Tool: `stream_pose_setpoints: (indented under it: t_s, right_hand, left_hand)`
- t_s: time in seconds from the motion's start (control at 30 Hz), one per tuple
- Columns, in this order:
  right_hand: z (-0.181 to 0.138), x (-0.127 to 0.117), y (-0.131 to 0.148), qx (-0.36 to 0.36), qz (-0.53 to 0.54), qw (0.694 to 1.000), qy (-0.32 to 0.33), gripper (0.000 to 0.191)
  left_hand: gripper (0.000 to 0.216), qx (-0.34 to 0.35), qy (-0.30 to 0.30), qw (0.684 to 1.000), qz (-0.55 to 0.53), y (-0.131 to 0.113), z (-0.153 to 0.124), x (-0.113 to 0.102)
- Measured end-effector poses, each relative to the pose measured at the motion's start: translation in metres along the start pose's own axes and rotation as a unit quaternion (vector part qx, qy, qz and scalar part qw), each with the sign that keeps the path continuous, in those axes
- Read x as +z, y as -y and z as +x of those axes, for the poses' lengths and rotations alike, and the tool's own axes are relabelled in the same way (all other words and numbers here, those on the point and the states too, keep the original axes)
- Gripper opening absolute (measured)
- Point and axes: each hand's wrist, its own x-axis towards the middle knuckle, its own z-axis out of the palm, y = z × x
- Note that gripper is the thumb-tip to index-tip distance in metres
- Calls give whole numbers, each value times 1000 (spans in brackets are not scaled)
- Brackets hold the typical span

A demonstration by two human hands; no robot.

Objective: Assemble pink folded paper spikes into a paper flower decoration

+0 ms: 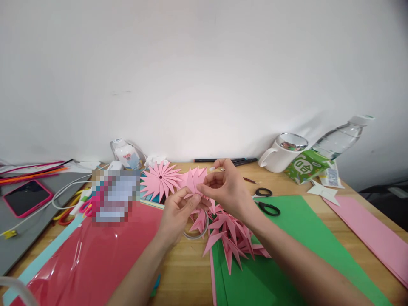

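Both hands meet above the wooden desk (185, 272) on a folded pink paper piece with pointed tips (193, 180). My left hand (177, 212) pinches its lower edge from below. My right hand (228, 189) grips its right side, fingers curled. A finished pink paper flower (160, 179) lies just behind on the left. A heap of folded pink pointed pieces (231, 238) lies under my right wrist, partly on a green sheet (296, 246). A clear tape roll (196, 231) rests below my left hand.
Black scissors (267, 203) lie right of my hands. A red sheet (92, 259) covers the front left, with a pink phone (27, 197) beyond it. A white mug (283, 155), water bottle (339, 140), pens (223, 160) and glue bottle (127, 155) stand by the wall. Pink paper strips (369, 233) lie far right.
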Motion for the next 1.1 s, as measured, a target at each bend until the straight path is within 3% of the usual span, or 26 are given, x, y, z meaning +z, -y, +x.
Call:
stream_pose_setpoints:
  t_s: [0.2, 0.4, 0.53, 0.7, 0.87, 1.1]
  right_hand:
    - [1, 1, -3, -2, -10, 1000, 1, 42]
    - [1, -4, 8, -76, -33, 996, -27, 19]
    - [-1, -7, 12, -74, -101, 991, 56, 17]
    - [2, -5, 5, -88, -161, 982, 45, 17]
    - [1, -4, 4, -54, -105, 991, 63, 7]
    - [0, 0, 0, -52, -39, 996, 54, 20]
  left_hand:
    - [18, 20, -84, 996, -19, 3, 1, 2]
    - [23, 17, -153, 988, -29, 0, 3, 2]
    - [23, 15, -154, 988, -4, -3, 1, 4]
    - [22, 25, -152, 988, 20, -5, -2, 6]
    - [24, 30, -166, 986, 10, -5, -1, 5]
    - [23, 25, -149, 988, 6, -3, -1, 6]
